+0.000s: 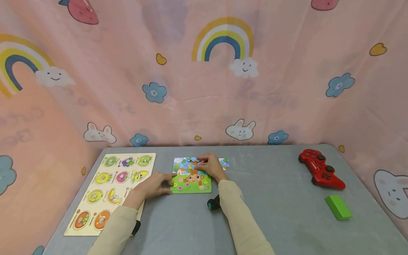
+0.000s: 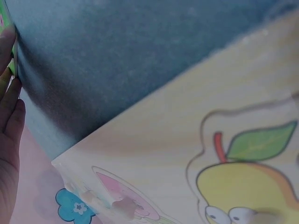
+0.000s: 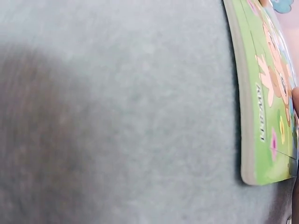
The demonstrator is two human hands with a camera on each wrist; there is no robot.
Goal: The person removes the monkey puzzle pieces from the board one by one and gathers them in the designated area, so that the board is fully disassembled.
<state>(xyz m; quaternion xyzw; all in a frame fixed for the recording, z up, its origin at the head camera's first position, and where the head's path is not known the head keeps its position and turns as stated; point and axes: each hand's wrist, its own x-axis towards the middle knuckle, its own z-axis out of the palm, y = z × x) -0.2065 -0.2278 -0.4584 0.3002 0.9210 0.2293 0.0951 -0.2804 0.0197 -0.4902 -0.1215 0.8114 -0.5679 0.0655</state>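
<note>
A small jigsaw puzzle [image 1: 189,187] with a monkey on green grass and a blue sky lies flat on the grey table. My left hand [image 1: 157,185] is at its left side, a fingertip on the edge and the thumb by the lower corner. In the left wrist view, fingers [image 2: 10,105] lie along the puzzle's rim. Over the upper right part, my right hand [image 1: 211,167] holds a puzzle piece [image 1: 194,163] between thumb and index finger, low against the picture. More sky-blue puzzle pieces [image 1: 225,162] lie just beyond that hand, partly hidden by it.
A cream fruit puzzle board [image 1: 103,191] with knobbed pieces lies at the left, partly under my left forearm. On the right are a red game controller [image 1: 321,169] and a green block [image 1: 338,207]. A pink patterned curtain [image 1: 204,106] hangs behind the table [image 1: 271,209].
</note>
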